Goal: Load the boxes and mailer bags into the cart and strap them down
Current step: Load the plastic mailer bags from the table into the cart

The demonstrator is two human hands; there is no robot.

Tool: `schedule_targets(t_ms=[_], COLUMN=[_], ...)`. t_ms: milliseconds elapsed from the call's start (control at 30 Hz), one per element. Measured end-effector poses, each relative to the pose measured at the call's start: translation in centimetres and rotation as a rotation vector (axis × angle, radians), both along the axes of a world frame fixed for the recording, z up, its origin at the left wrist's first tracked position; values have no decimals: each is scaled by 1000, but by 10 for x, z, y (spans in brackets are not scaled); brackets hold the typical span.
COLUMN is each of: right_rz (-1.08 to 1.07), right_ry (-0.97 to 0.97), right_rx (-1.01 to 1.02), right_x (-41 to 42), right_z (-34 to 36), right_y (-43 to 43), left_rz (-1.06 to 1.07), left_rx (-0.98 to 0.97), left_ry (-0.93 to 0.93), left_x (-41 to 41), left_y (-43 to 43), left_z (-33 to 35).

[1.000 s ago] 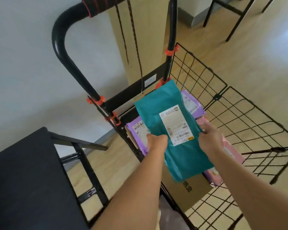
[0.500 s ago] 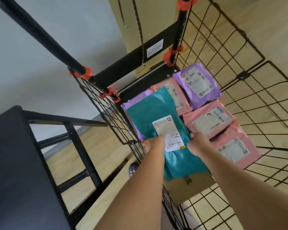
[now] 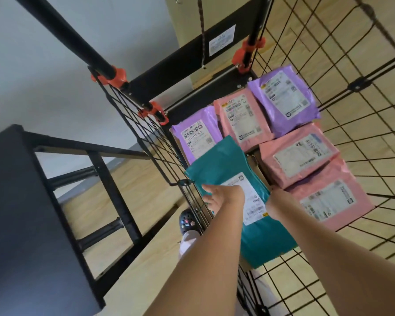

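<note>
- Down in the middle of the frame, a teal mailer bag (image 3: pixel 221 165) lies inside the cart (image 3: pixel 356 85). It sits on top of other bags, close to the wire wall on the cart's left side.
- The left hand (image 3: pixel 219 197) rests on the teal mailer bag near its left edge. Its fingers (image 3: pixel 206 188) look spread out and fairly straight.
- The right hand (image 3: pixel 279 202) is at the bag's right edge, just beside the white label (image 3: pixel 253 201). Its fingers go down out of sight, so I cannot tell if it grips the bag or only touches it.
- Just above the teal mailer bag, a purple bag (image 3: pixel 192 135) pokes out from under its top corner.
- To the right of that lies a pink bag (image 3: pixel 242 119). A second purple bag (image 3: pixel 285 99) lies partly over it, at the upper right.
- Two more bags fill the right side: a middle pink bag (image 3: pixel 299 158) and, below it, a lower pink bag (image 3: pixel 328 199) just beside the right hand.
- Every bag has its label facing up.
- The cart has black wire sides and orange clips (image 3: pixel 111 76) on its black bars.
- A thin cord (image 3: pixel 202 30) hangs down at the top middle.
- A black table (image 3: pixel 21 201) stands at the left of the frame, outside the cart.
- A dark shoe (image 3: pixel 188 222) shows on the wooden floor, just outside the wire.
</note>
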State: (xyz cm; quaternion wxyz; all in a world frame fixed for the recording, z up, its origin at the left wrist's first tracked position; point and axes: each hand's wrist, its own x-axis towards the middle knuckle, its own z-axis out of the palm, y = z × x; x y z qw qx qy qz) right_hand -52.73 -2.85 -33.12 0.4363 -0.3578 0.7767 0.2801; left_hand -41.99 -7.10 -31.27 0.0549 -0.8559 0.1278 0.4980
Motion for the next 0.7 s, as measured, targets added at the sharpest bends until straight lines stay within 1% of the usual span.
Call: schedule_targets(t_ms=[33, 100, 200, 267, 367, 533, 700], right_rz=[33, 88, 120, 46, -43, 18, 61], right_ry=[7, 3, -1, 13, 47, 27, -12], right_rx=[47, 98, 136, 98, -35, -138, -207], right_x=[0, 0, 6, 12, 16, 18, 23], right_z=[1, 0, 1, 1, 3, 12, 39], right_y=[4, 10, 11, 12, 13, 5, -2], left_rz=[-46, -111, -169, -250, -421, -544, -627], left_rx=[-46, -68, -34, 42, 125, 110, 4], left_ry=[-3, -30, -4, 56, 124, 185, 144], left_x=[1, 0, 1, -1, -3, -1, 9], left_y=[0, 1, 1, 1, 3, 8, 5], left_z=[-2, -3, -8, -8, -1, 13, 36])
